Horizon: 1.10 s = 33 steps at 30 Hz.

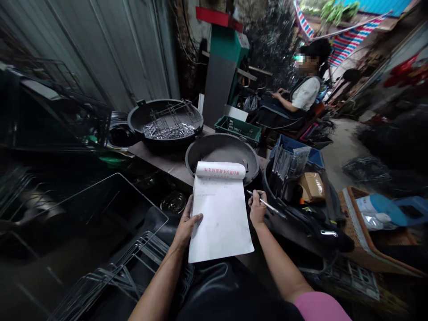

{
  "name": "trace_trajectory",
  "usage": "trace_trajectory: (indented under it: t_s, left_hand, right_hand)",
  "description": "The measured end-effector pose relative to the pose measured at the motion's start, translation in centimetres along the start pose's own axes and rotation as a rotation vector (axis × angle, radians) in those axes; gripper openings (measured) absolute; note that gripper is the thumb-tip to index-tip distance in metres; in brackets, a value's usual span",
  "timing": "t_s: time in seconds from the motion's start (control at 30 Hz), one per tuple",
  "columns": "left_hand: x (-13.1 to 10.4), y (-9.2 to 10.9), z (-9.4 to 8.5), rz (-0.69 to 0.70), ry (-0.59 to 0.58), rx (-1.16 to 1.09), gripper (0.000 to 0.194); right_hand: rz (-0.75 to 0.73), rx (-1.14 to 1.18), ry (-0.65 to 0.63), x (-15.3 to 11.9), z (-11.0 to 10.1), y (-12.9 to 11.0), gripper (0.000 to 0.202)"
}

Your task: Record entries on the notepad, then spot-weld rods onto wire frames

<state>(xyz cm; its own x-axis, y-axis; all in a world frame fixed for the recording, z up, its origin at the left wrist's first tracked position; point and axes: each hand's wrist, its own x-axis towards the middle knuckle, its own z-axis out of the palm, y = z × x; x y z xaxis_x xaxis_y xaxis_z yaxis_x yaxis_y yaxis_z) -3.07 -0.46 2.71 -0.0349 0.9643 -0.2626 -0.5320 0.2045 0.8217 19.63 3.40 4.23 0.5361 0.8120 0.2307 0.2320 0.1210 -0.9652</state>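
A worker's left hand [185, 225] grips the left edge of a white pad [220, 214], thumb curled over the top sheet and fingers hidden beneath, while the right hand [257, 208] pinches a pen [265, 204] just off the pad's right edge, its tip angled up and left toward the paper. The pad lies across the worker's lap, its far end reaching toward an empty dark basin [222, 154] on the bench [167, 162]; its used pages are rolled back over the top, where red print shows. The sheets look light and floppy, likely to bend or slide if held by one corner, so a grip along the side with support underneath seems the steadiest; the pen looks slim, stiff and smooth, best held near its tip. A second basin [166, 122] farther back holds metal wire pieces, and wire racks [110, 276] lie at lower left. A green crate [238, 128] stands behind the basins. At upper right a seated person [301, 96] works apart, hands low in front.
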Motion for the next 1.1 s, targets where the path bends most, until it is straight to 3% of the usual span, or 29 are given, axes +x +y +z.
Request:
trace_trajectory:
  t_s: [0.13,0.37,0.57,0.77,1.1]
  left_hand:
    - [0.1,-0.2,-0.2,-0.014,-0.025,-0.02,0.084]
    - [0.0,-0.1,-0.3,-0.033,-0.029,-0.047,0.084]
    - [-0.4,0.4,0.0,-0.038,-0.029,-0.062,0.087]
    - [-0.3,0.5,0.0,-0.077,-0.014,-0.018,0.087]
    - [0.2,-0.2,-0.6,-0.035,-0.028,0.017,0.079]
  right_hand:
    - [-0.01,0.007,-0.024,0.2,-0.5,-0.6,0.026]
    - [-0.196,-0.244,-0.01,2.5,-0.9,-1.0,0.031]
    - [0.302,-0.3,-0.209,7.7,1.9,-2.5,0.024]
    - [0.471,-0.271,-0.301,11.3,4.7,-3.7,0.022]
    - [0.667,-0.134,-0.474,14.3,6.1,-4.1,0.028]
